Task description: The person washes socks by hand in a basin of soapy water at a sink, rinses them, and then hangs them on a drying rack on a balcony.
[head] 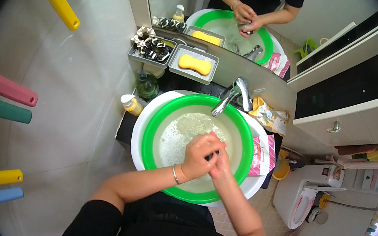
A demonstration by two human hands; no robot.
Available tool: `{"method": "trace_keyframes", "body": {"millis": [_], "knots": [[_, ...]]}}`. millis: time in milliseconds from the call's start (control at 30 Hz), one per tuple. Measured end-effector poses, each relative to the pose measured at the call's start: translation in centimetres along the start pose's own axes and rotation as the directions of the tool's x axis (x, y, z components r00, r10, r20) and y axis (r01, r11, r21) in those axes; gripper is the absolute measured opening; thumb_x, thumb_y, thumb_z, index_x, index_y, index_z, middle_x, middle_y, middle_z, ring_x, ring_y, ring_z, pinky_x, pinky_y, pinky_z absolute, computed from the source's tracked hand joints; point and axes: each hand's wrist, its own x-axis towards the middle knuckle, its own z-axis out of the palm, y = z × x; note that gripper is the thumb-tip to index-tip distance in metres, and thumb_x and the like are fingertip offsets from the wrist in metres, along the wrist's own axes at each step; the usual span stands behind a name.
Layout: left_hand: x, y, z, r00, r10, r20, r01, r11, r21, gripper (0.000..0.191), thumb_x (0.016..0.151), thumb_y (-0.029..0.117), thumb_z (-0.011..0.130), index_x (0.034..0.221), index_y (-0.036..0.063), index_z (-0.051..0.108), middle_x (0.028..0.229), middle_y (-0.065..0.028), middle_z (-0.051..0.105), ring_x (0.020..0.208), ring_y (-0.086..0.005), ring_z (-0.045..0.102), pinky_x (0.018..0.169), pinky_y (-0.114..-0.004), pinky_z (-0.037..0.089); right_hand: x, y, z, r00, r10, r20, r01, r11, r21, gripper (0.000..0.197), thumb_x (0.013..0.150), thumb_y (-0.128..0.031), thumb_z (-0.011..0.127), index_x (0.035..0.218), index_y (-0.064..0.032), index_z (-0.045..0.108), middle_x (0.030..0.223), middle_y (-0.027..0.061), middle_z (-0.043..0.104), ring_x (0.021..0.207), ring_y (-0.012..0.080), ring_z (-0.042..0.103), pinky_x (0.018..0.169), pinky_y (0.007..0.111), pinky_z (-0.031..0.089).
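My left hand [201,154], with a silver bangle at its wrist, is pressed against my right hand [221,163] above the soapy water [175,141]. A small dark item [209,156], partly black, shows between my curled fingers; most of it is hidden, so its kind is unclear. Both hands are over a green-rimmed plastic basin [148,143] that sits in the white washbasin [136,147]. Foam floats on the left side of the water. Above the basin's far rim reaches the spout of a chrome faucet [226,101].
Behind the basin are a yellow sponge [195,64] in a grey tray [176,67] and several black-and-white scrunchies [151,47]. Pump bottles, one green [147,84] and one yellow [132,105], stand left. A pink washing powder packet [262,155] and a crumpled yellow packet [268,116] lie right.
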Motion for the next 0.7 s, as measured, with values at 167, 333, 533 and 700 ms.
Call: {"method": "trace_keyframes", "body": {"millis": [167,333,533,700], "knots": [[-0.7,0.8,0.4,0.878,0.453,0.156,-0.429,0.889,-0.161,0.028,0.057,0.007,0.061,0.084,0.0136,0.066,0.080,-0.0012,0.059,0.075,-0.0205,0.058,0.065,-0.033,0.048,3.4,-3.2,-4.3,0.826,0.539,0.167,-0.479,0.826,-0.296,0.037,0.088,-0.023,0.058,0.119,-0.0077,0.048,0.079,-0.0006,0.053,0.067,0.0095,0.054,0.058,0.023,0.047],[-2.7,-1.0,1.2,0.578,0.667,0.471,-0.650,0.724,-0.229,0.009,0.059,0.020,0.057,0.063,0.0122,0.057,0.069,-0.0019,0.050,0.068,-0.0183,0.054,0.057,-0.032,0.044,2.4,-4.1,-0.3,0.782,0.622,0.046,-0.252,0.383,-0.889,0.025,0.082,-0.019,0.059,0.103,-0.0060,0.060,0.070,-0.0024,0.050,0.061,0.0062,0.046,0.053,0.020,0.038],[-4.9,-1.9,2.9,0.229,0.601,0.766,-0.731,0.626,-0.272,0.009,0.060,0.018,0.058,0.059,0.0093,0.058,0.068,-0.0056,0.053,0.063,-0.0210,0.055,0.054,-0.034,0.045,2.9,-2.5,0.7,0.794,0.605,-0.059,0.064,-0.180,-0.982,0.018,0.074,-0.015,0.057,0.086,-0.0076,0.068,0.062,0.0029,0.055,0.056,0.0113,0.048,0.053,0.024,0.039],[-6.9,-3.3,4.8,0.035,0.511,0.859,-0.729,0.601,-0.328,0.011,0.062,0.014,0.059,0.064,0.0060,0.067,0.069,-0.0115,0.061,0.063,-0.0248,0.060,0.050,-0.039,0.047,4.2,-0.2,-2.5,0.830,0.541,0.136,0.341,-0.299,-0.891,0.014,0.074,-0.015,0.058,0.081,-0.0087,0.069,0.069,0.0073,0.062,0.060,0.0140,0.055,0.058,0.027,0.045]]}}
